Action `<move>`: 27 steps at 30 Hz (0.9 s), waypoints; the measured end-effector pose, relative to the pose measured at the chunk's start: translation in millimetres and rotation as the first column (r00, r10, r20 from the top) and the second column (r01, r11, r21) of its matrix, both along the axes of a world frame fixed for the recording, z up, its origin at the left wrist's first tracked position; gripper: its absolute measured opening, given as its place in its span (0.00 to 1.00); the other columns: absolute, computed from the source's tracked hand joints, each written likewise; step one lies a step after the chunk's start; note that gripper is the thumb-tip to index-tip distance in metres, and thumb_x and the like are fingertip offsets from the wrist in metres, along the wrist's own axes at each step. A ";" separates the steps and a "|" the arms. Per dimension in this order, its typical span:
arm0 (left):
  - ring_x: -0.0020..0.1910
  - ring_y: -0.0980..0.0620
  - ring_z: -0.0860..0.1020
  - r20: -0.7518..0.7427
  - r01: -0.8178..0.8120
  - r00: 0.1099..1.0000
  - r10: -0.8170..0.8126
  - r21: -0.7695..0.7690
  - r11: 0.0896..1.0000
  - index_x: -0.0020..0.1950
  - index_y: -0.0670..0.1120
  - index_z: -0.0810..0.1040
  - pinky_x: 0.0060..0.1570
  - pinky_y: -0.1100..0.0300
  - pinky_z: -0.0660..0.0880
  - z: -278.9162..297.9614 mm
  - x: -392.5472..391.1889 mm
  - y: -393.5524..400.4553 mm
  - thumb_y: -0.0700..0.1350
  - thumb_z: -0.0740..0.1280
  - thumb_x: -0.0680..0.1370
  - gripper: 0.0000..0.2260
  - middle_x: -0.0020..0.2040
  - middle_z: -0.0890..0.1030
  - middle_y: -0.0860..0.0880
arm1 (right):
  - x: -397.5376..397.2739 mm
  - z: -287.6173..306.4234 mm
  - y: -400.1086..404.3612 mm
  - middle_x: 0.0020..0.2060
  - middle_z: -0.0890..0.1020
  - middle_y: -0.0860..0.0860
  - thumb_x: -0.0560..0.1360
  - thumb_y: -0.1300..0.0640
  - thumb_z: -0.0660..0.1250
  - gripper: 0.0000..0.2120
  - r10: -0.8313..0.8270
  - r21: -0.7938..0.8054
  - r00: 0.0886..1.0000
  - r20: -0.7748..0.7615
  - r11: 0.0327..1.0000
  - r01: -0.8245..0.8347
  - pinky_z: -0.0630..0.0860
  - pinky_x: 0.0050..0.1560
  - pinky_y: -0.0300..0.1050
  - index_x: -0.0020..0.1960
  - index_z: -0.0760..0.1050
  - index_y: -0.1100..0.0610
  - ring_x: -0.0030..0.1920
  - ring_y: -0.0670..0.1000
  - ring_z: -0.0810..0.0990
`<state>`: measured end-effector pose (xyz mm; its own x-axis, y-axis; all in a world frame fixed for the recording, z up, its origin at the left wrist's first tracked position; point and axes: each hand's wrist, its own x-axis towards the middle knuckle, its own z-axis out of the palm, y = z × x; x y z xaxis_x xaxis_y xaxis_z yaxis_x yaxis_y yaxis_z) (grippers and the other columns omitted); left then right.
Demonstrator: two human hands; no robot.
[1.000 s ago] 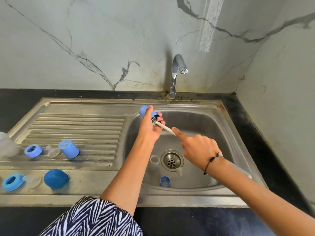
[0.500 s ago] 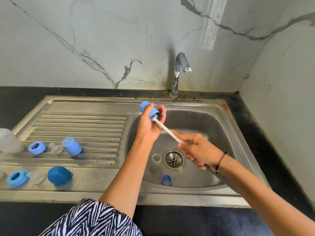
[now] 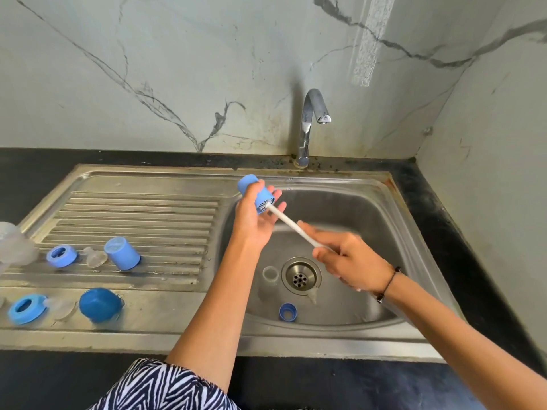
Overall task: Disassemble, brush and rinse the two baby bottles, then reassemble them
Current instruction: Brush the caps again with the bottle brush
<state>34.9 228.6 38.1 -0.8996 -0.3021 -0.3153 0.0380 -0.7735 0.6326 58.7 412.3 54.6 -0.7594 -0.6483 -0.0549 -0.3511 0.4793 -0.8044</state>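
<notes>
My left hand (image 3: 254,220) holds a blue bottle cap (image 3: 255,193) over the left edge of the sink basin (image 3: 370,220), its open end facing right. My right hand (image 3: 352,261) grips the white handle of a bottle brush (image 3: 291,224), whose bristle head is inside the cap. On the draining board lie a second blue cap (image 3: 122,253), two blue collar rings (image 3: 61,255) (image 3: 25,308), two clear teats (image 3: 95,257) (image 3: 60,307) and a dark blue domed piece (image 3: 99,304). A clear bottle (image 3: 13,244) shows at the far left edge.
In the basin lie a small blue ring (image 3: 287,312), a clear ring (image 3: 270,273) and a clear teat (image 3: 311,295) around the drain (image 3: 300,276). The tap (image 3: 312,119) behind the basin is not running. A black counter (image 3: 444,220) surrounds the sink.
My right hand has drawn back along the brush handle, away from the cap, and its grip has shifted. My left hand has kept the cap in about the same place.
</notes>
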 end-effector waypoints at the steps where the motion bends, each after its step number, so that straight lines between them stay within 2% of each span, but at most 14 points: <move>1: 0.53 0.44 0.78 -0.031 0.010 0.999 -0.009 0.024 1.000 0.46 0.43 0.72 0.58 0.48 0.74 2.4 0.8 -1.3 0.41 0.62 0.79 0.03 0.48 0.78 0.41 | 2.9 -0.1 1.8 0.21 0.71 0.34 0.80 0.65 0.59 0.23 0.020 -0.044 0.998 0.056 0.999 -0.018 0.65 0.23 0.28 0.68 0.64 0.42 0.20 0.40 0.67; 4: 0.37 0.49 0.81 -0.090 0.043 0.995 -0.034 0.107 0.993 0.42 0.42 0.71 0.40 0.59 0.79 12.1 -4.5 -2.0 0.39 0.61 0.79 0.06 0.39 0.80 0.42 | 7.9 -9.3 0.1 0.23 0.74 0.37 0.80 0.61 0.58 0.23 -0.019 -0.085 0.995 0.093 0.996 0.027 0.70 0.24 0.32 0.68 0.62 0.37 0.22 0.41 0.70; 6: 0.25 0.54 0.75 -0.031 0.005 1.000 -0.002 0.100 0.995 0.40 0.43 0.70 0.25 0.65 0.72 13.2 -9.5 0.0 0.40 0.62 0.78 0.07 0.29 0.76 0.48 | 6.2 -15.2 -1.9 0.42 0.83 0.39 0.78 0.52 0.57 0.24 -0.032 0.074 0.992 -0.125 0.996 0.041 0.79 0.44 0.41 0.68 0.58 0.30 0.43 0.46 0.82; 7: 0.23 0.55 0.73 0.008 -0.015 1.000 0.015 0.077 0.997 0.40 0.44 0.70 0.23 0.66 0.68 10.5 -11.5 1.0 0.42 0.63 0.79 0.08 0.27 0.74 0.49 | 5.0 -15.0 -2.2 0.49 0.83 0.45 0.78 0.49 0.55 0.25 -0.018 0.222 0.968 -0.250 0.972 0.075 0.78 0.49 0.47 0.69 0.54 0.27 0.51 0.54 0.81; 9: 0.23 0.54 0.72 0.055 -0.040 0.998 0.038 0.048 0.998 0.43 0.45 0.69 0.25 0.64 0.66 3.4 -13.9 3.4 0.48 0.63 0.79 0.09 0.28 0.73 0.49 | 3.2 -11.1 -5.4 0.50 0.81 0.53 0.80 0.49 0.53 0.27 0.002 0.455 0.891 -0.454 0.860 0.229 0.73 0.43 0.47 0.72 0.46 0.30 0.51 0.60 0.79; 12: 0.31 0.48 0.75 0.088 -0.050 0.995 0.042 0.093 0.994 0.55 0.43 0.67 0.37 0.57 0.69 0.5 -13.1 5.6 0.55 0.55 0.81 0.16 0.37 0.74 0.45 | 8.9 -8.1 -11.8 0.48 0.81 0.53 0.81 0.50 0.51 0.28 0.067 0.546 0.816 -0.575 0.774 0.321 0.68 0.37 0.46 0.74 0.40 0.36 0.48 0.59 0.80; 15: 0.43 0.44 0.77 0.065 -0.047 0.997 0.040 0.107 0.993 0.56 0.40 0.70 0.50 0.52 0.72 3.4 -9.3 2.5 0.48 0.55 0.82 0.12 0.46 0.75 0.41 | -1.7 -21.1 -7.2 0.49 0.81 0.54 0.80 0.50 0.53 0.27 -0.026 0.455 0.869 -0.494 0.844 0.285 0.73 0.42 0.48 0.73 0.47 0.32 0.50 0.60 0.80; 17: 0.47 0.45 0.77 0.037 -0.006 0.999 0.004 0.063 0.998 0.51 0.42 0.72 0.58 0.48 0.70 3.7 -5.5 -1.6 0.43 0.60 0.80 0.05 0.47 0.75 0.42 | -3.7 -24.8 -3.6 0.52 0.83 0.53 0.77 0.50 0.56 0.25 -0.079 0.202 0.959 -0.271 0.970 0.137 0.77 0.52 0.51 0.66 0.56 0.25 0.53 0.59 0.80; 18: 0.50 0.46 0.78 0.025 0.021 0.999 -0.022 0.045 0.999 0.49 0.43 0.72 0.60 0.46 0.69 3.6 -3.9 -3.9 0.42 0.61 0.79 0.03 0.47 0.75 0.43 | -4.1 -22.7 -2.0 0.51 0.84 0.49 0.77 0.52 0.58 0.24 -0.074 0.059 0.981 -0.178 0.995 0.086 0.78 0.52 0.46 0.64 0.60 0.27 0.51 0.53 0.81; 20: 0.57 0.44 0.78 -0.019 0.067 0.998 -0.067 0.033 0.997 0.46 0.45 0.72 0.61 0.44 0.70 5.4 -1.2 -7.0 0.42 0.62 0.79 0.03 0.49 0.77 0.43 | -3.8 -16.5 2.9 0.36 0.80 0.30 0.79 0.62 0.60 0.23 -0.014 -0.077 0.999 -0.033 0.997 0.012 0.74 0.40 0.29 0.68 0.64 0.40 0.36 0.36 0.79; 22: 0.53 0.45 0.80 -0.088 0.097 0.992 -0.090 0.075 0.993 0.43 0.45 0.71 0.54 0.47 0.76 10.6 -2.3 -6.9 0.42 0.61 0.79 0.04 0.47 0.81 0.41 | 0.0 -11.8 5.7 0.29 0.73 0.24 0.79 0.64 0.59 0.23 0.024 -0.070 1.000 0.013 0.997 -0.023 0.72 0.36 0.25 0.69 0.64 0.45 0.33 0.30 0.75; 23: 0.44 0.48 0.82 -0.093 0.091 0.992 -0.081 0.100 0.991 0.43 0.44 0.71 0.45 0.53 0.80 11.7 -5.3 -6.7 0.42 0.62 0.78 0.05 0.42 0.82 0.43 | 1.3 -13.1 4.8 0.36 0.75 0.23 0.80 0.62 0.59 0.23 0.023 -0.061 0.999 -0.031 0.998 -0.025 0.75 0.42 0.28 0.69 0.63 0.41 0.40 0.31 0.78; 25: 0.27 0.54 0.77 0.002 0.026 1.000 -0.026 0.106 0.994 0.40 0.44 0.71 0.28 0.65 0.75 12.7 -11.9 -1.5 0.41 0.63 0.78 0.07 0.30 0.77 0.49 | 2.1 -9.8 2.5 0.51 0.80 0.35 0.79 0.54 0.58 0.25 -0.011 0.111 0.982 -0.190 0.993 0.033 0.77 0.53 0.44 0.68 0.56 0.30 0.53 0.45 0.80; 27: 0.22 0.55 0.72 0.119 -0.030 0.993 0.025 0.038 0.999 0.40 0.45 0.69 0.24 0.66 0.69 8.5 -15.4 4.2 0.45 0.64 0.78 0.09 0.27 0.73 0.49 | -0.3 -1.2 1.0 0.49 0.81 0.50 0.80 0.50 0.54 0.26 0.010 0.424 0.927 -0.376 0.891 0.163 0.75 0.47 0.48 0.70 0.49 0.29 0.52 0.58 0.79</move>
